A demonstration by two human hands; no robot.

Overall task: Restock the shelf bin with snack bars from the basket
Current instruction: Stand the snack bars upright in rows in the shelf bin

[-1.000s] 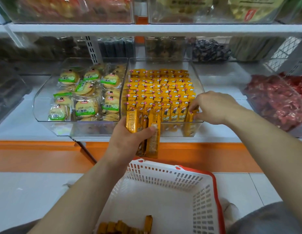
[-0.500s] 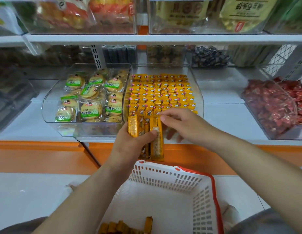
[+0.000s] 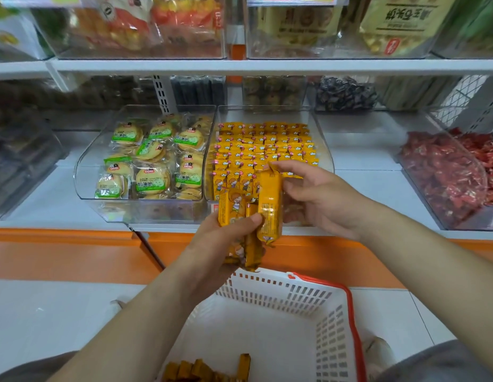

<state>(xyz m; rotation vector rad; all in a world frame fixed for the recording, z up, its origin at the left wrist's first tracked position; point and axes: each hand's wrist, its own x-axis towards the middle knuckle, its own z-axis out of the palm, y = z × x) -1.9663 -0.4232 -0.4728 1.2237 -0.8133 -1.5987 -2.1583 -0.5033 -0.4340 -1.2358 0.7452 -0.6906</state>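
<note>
The left hand (image 3: 226, 238) grips a bundle of snack bars (image 3: 239, 216); the right hand (image 3: 319, 197) pinches one bar (image 3: 270, 199) to pull it out, next into the shelf bin (image 3: 326, 150).

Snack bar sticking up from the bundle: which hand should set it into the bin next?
Right. The right hand already pinches the top of that snack bar beside the bin, while the left hand is full, gripping the bundle.

The bars (image 3: 269, 205) have glossy yellow film wrappers. The bin (image 3: 323, 150), centre frame, is clear smooth plastic. The basket (image 3: 333, 321), at the bottom, is white perforated matt plastic, rimmed red.
</note>
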